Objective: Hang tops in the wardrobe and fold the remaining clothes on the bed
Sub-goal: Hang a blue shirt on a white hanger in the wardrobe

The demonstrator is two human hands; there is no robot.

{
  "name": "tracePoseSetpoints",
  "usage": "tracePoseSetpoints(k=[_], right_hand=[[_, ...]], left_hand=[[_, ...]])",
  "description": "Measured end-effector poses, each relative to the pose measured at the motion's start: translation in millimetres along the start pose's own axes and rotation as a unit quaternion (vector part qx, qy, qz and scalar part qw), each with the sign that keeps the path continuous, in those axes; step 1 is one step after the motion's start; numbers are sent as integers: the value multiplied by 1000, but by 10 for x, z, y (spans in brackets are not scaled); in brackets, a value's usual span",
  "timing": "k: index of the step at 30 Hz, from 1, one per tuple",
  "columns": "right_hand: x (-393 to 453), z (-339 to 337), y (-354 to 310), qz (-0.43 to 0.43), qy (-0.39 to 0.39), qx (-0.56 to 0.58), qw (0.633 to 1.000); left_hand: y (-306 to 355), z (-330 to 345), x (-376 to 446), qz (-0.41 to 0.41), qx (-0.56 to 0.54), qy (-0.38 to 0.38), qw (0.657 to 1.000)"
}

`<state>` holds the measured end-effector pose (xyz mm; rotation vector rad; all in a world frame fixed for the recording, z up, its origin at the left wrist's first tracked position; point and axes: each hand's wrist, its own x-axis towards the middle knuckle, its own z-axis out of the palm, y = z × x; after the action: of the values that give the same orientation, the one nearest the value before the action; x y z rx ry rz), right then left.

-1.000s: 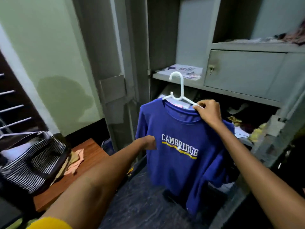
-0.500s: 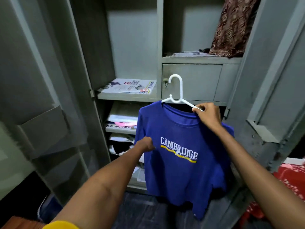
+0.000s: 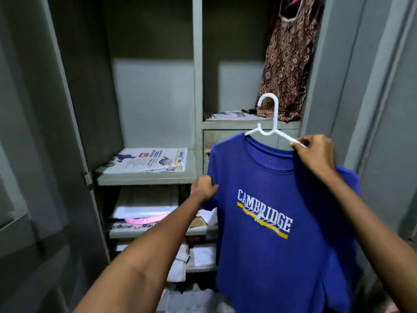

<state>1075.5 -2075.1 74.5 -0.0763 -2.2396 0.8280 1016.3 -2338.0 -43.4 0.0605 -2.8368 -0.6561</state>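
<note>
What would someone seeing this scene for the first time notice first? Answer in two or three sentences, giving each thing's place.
The blue T-shirt printed CAMBRIDGE dominates the lower right, draped on a white hanger in front of the open grey wardrobe. The right hand pinches the hanger's arm while the left hand grips the shirt's sleeve edge. At the upper right, inside the wardrobe, a brown patterned garment hangs, and a newspaper lies on the middle-left shelf.

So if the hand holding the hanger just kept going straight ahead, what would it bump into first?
Probably the grey drawer front right behind the white hanger that the right hand holds, just below the shelf with the patterned dress. Depth is hard to judge.
</note>
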Motion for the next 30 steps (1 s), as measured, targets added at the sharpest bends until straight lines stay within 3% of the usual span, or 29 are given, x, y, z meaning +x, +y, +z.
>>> tracePoseSetpoints(k=[14, 25, 30], right_hand=[[1575, -414, -1169, -70, 138, -47, 987], [2981, -525, -2226, -130, 196, -147, 961], [3381, -305, -2508, -145, 215, -200, 945]], left_hand=[[450, -1292, 1311, 145, 9, 235, 961], [713, -2228, 2301, 230, 59, 374, 896], [932, -2697, 2760, 229, 48, 431, 871]])
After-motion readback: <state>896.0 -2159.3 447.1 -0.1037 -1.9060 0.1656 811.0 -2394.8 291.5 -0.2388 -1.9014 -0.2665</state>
